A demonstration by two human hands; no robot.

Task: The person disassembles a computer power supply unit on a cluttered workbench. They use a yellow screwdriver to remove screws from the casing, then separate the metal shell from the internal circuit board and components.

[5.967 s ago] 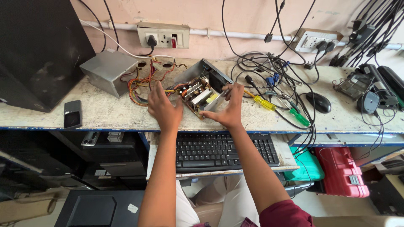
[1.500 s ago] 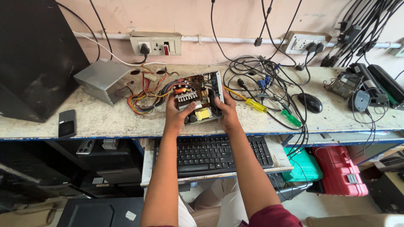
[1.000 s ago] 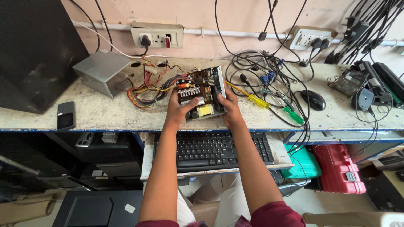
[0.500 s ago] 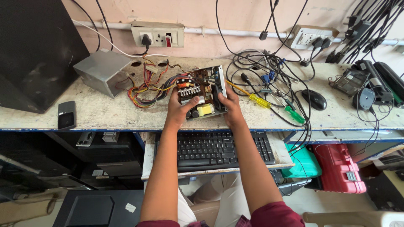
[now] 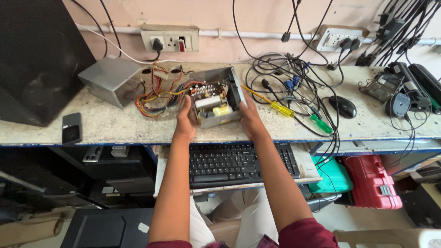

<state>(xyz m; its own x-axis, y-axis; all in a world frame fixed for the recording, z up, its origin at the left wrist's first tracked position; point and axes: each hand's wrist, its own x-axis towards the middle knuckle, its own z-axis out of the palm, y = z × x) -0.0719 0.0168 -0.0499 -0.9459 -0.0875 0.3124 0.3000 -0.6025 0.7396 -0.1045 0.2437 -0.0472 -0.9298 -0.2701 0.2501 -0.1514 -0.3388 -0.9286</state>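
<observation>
An opened computer power supply point(image 5: 213, 102) with exposed circuit board, a yellow component and coloured wires sits tilted near the bench's front edge. My left hand point(image 5: 184, 120) grips its left side. My right hand point(image 5: 248, 118) grips its right side, next to the raised metal wall. Its bundle of coloured wires point(image 5: 158, 94) trails left toward a grey metal cover point(image 5: 110, 81).
A black computer case point(image 5: 32, 59) stands at left, a phone point(image 5: 71, 128) beside it. A yellow screwdriver point(image 5: 275, 105), a green screwdriver point(image 5: 320, 123), tangled cables point(image 5: 294, 73) and a mouse point(image 5: 343, 106) lie at right. A keyboard point(image 5: 241, 161) sits on the tray below the bench edge point(image 5: 115, 142).
Both hands have drawn the power supply toward the front edge and tilted it, closing on its sides. Over the last second the hold barely shifted.
</observation>
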